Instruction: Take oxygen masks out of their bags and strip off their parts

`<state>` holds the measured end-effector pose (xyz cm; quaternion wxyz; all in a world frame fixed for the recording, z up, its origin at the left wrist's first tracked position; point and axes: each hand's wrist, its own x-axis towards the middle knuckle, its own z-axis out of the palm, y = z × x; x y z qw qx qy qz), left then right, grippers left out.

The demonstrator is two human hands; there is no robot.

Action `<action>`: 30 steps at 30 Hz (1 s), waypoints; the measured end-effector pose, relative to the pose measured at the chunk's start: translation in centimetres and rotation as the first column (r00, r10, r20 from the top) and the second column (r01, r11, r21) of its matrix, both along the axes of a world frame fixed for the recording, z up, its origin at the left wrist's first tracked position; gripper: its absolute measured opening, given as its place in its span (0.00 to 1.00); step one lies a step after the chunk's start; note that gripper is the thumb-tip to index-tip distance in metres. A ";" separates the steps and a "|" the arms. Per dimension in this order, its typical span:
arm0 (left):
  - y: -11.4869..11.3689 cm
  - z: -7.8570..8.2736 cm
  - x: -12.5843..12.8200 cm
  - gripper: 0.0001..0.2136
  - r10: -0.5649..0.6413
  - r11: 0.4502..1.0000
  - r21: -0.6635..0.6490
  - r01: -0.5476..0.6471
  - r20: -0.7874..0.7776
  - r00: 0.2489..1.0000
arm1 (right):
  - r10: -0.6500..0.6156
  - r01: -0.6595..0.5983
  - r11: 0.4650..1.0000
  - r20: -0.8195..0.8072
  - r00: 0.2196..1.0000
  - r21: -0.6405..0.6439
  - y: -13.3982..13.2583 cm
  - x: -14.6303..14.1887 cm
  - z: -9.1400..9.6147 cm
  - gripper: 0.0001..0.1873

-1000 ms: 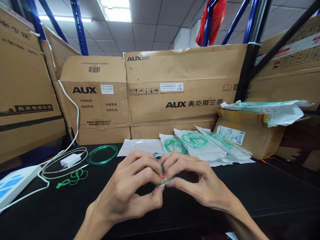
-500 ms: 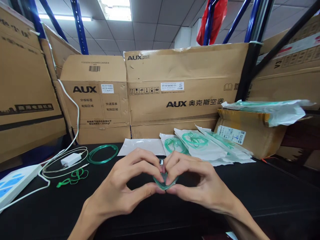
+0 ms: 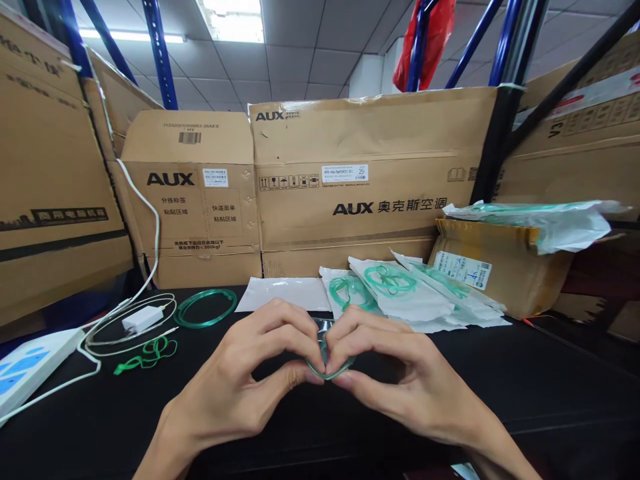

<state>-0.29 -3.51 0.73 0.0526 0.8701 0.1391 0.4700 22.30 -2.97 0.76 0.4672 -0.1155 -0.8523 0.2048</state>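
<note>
Between both hands is a clear, green-tinted plastic mask [image 3: 324, 325] with a curved rim, held over the black table. Fingers cover most of it. My left hand [image 3: 245, 363] pinches its left side between thumb and fingertips. On the opposite side, my right hand [image 3: 407, 357] is closed on it in the same way, and the fingertips of both hands nearly meet at the middle. Beyond my left hand lie a coil of green tubing [image 3: 181, 316] and a crumpled green elastic strap [image 3: 149, 357].
White packets with green tubing [image 3: 390, 280] lie behind my right hand, beside a flat white packet [image 3: 285, 293]. Another packet [image 3: 530, 213] rests on a small carton [image 3: 505, 273]. At left are a power strip [image 3: 37, 367], white cables and a charger [image 3: 143, 319]. Large cartons [image 3: 370, 147] stand behind.
My fingertips have closed inward over the mask, and the right fingers have moved slightly left and down. Less of its middle shows between them. The things on the table have stayed put.
</note>
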 end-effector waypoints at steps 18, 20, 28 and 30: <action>-0.4 0.2 0.5 0.05 -0.049 0.998 -0.047 0.051 0.038 0.998 | 0.151 -0.152 0.984 -0.019 0.988 -0.092 -0.2 0.3 0.1 0.05; -0.7 0.2 0.7 0.04 -0.056 0.995 -0.077 0.059 0.048 0.997 | 0.165 -0.167 0.981 -0.028 0.986 -0.103 -0.1 0.3 0.1 0.04; -0.5 -0.3 1.2 0.04 -0.100 0.962 -0.248 0.119 0.085 0.991 | 0.173 -0.172 0.978 0.005 0.985 -0.121 0.0 0.9 0.1 0.05; -0.3 -0.5 1.3 0.06 -0.093 0.951 -0.286 0.113 0.082 0.992 | 0.185 -0.181 0.973 0.015 0.983 -0.147 0.0 1.0 0.3 0.05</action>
